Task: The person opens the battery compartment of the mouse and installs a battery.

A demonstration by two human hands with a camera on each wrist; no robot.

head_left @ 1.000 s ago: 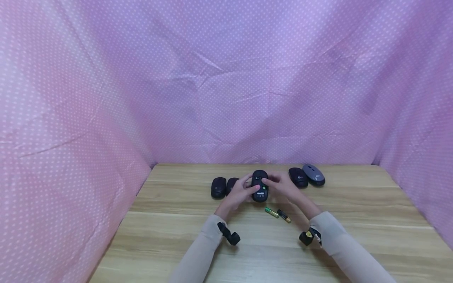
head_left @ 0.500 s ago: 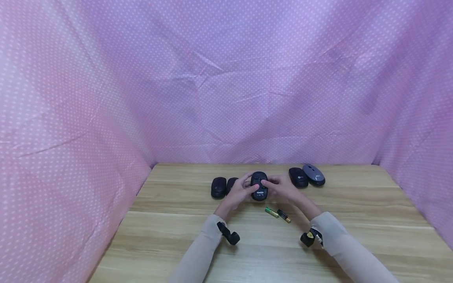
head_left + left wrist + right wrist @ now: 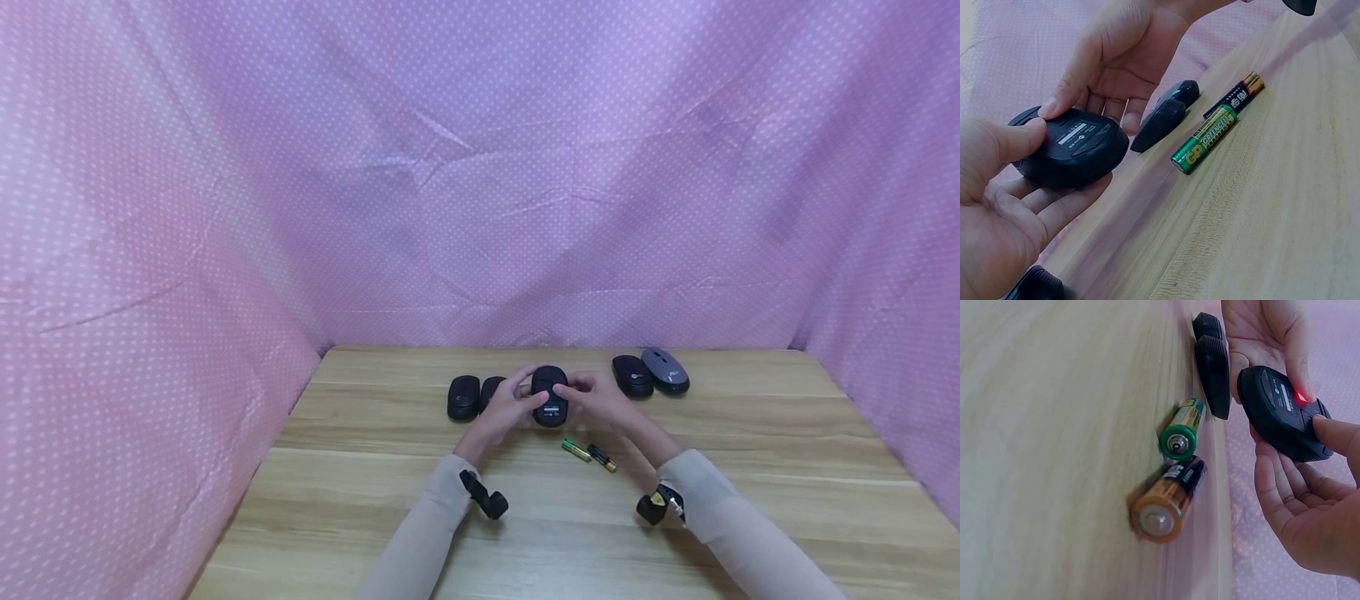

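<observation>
A black computer mouse (image 3: 551, 408) is held above the table with its underside and white label turned up. My left hand (image 3: 512, 408) grips it from the left, thumb on the underside, fingers around the edge and below. From the other side my right hand (image 3: 597, 396) holds the same mouse, its thumb (image 3: 1063, 94) pressing on the underside near one end. In the right wrist view a red light (image 3: 1300, 397) glows on the mouse by the left thumb. Below the hands lie a green battery (image 3: 576, 451) and a black-and-copper battery (image 3: 602, 458), side by side.
At the left stand a dark mouse (image 3: 463, 398) and another dark mouse (image 3: 490, 390), partly hidden by my left hand. A dark mouse (image 3: 632, 376) and a grey mouse (image 3: 665, 371) touch at the back right. Pink dotted cloth (image 3: 480, 208) hangs behind the wooden table (image 3: 375, 500).
One second ago a green spot showed in the mouse's underside; now dark surface covers it there. The mouse has dipped slightly, while both hands keep their places. The loose batteries have not moved.
</observation>
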